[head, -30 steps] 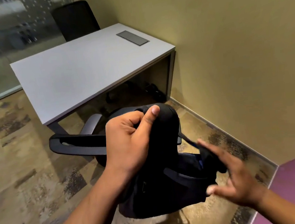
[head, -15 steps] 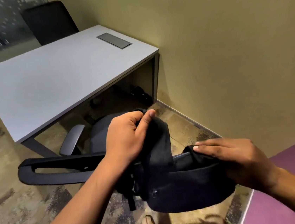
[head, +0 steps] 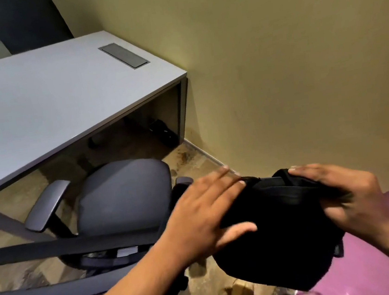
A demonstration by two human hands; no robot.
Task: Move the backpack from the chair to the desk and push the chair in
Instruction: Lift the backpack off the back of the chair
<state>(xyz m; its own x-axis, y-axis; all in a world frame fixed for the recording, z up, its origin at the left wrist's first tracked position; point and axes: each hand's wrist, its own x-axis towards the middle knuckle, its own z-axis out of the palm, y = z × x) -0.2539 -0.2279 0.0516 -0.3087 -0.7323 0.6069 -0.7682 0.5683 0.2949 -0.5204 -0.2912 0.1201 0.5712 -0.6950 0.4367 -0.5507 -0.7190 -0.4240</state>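
The black backpack hangs in the air at lower right, off the chair and to its right. My right hand grips its top edge, thumb underneath. My left hand lies against the bag's left side with fingers spread and thumb under it. The grey office chair stands pulled out from the desk, its seat bare, its backrest frame crossing the lower left. The white desk fills the upper left.
A grey cable hatch sits in the desk top near the wall. The yellow wall runs close on the right. A purple surface lies at bottom right. A second dark chair stands behind the desk. Dark items lie under the desk.
The backpack has swung right, away from the chair, leaving the seat bare. My left hand let go of its top and now lies flat on its side. My view turned right.
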